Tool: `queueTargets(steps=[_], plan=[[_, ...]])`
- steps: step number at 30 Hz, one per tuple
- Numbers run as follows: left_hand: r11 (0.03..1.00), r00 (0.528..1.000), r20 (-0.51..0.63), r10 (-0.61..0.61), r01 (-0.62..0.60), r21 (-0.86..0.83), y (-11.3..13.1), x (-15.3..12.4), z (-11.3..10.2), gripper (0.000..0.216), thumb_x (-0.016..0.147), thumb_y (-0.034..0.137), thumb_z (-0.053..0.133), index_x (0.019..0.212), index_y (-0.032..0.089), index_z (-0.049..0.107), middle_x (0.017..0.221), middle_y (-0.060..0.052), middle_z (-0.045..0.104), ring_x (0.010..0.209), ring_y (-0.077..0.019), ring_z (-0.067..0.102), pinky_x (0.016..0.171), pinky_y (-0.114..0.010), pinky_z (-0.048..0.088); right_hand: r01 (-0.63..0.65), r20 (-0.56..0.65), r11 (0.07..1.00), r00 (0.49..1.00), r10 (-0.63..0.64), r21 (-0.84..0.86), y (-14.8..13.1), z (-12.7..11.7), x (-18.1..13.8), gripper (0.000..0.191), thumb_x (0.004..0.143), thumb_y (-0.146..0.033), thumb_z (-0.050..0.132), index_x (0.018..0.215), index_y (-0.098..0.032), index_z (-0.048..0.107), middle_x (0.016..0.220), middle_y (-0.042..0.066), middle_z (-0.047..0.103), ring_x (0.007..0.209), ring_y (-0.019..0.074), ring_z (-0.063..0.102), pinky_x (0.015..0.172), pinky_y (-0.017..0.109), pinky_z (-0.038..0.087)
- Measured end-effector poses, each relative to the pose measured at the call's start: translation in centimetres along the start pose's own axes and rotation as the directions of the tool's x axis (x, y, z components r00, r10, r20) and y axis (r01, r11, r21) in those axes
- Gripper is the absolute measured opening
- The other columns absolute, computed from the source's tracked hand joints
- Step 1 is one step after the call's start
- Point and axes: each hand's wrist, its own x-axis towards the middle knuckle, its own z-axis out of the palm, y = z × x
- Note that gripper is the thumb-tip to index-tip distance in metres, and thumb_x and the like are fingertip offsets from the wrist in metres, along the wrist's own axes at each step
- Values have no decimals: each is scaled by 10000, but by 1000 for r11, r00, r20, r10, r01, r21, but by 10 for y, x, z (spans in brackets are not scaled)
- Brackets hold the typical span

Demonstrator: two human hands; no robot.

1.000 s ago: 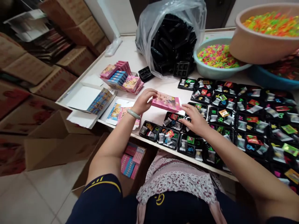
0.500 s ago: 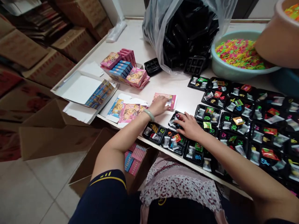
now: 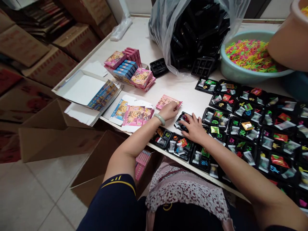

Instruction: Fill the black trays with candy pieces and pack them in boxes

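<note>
A flat pink carton [image 3: 166, 100] lies on the white table [image 3: 141, 41]. My left hand [image 3: 169, 110], with a pale bangle at the wrist, has its fingers curled together at the carton's right end. Just to the right, my right hand [image 3: 195, 128] rests on a small black tray [image 3: 181, 120] with its fingers apart. The hand partly hides what lies in that tray. Filled black trays [image 3: 181, 146] line the front edge, holding wrapped sweets and small coloured pieces. Flat printed cartons [image 3: 136, 115] lie left of my left hand.
Stacked pink and blue boxes [image 3: 130, 69] stand farther back, beside an open white display box [image 3: 79, 86]. A clear bag [image 3: 163, 32] holds many black trays. Behind the tray rows sits a basin [image 3: 240, 72] of colourful pieces. Open cardboard boxes [image 3: 48, 141] are on the floor.
My left hand has slid right, from on top of the pink carton to its right end, and its fingers have curled in. My right hand stays at the same black tray.
</note>
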Motion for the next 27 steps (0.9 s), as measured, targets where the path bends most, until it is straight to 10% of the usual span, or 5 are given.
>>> queueTargets(steps=[8, 27], plan=[[783, 999, 32, 2, 18, -622, -23, -25, -21, 185, 690, 293, 662, 662, 142, 559, 996, -62, 689, 921, -175, 600, 896, -337, 428, 135, -148, 989, 981, -124, 63, 11, -6, -1, 468, 829, -364, 613, 1296, -364, 588, 1464, 69, 407, 1299, 339, 346, 1023, 520, 319], [731, 968, 225, -111, 233, -641, -23, -8, -15, 145, 611, 211, 671, 688, 129, 579, 637, 31, 553, 599, -90, 490, 573, -214, 395, 42, -150, 983, 989, -14, 180, 6, -2, 32, 448, 823, -334, 619, 1270, -312, 615, 1524, 92, 310, 1329, 343, 326, 1045, 543, 293]])
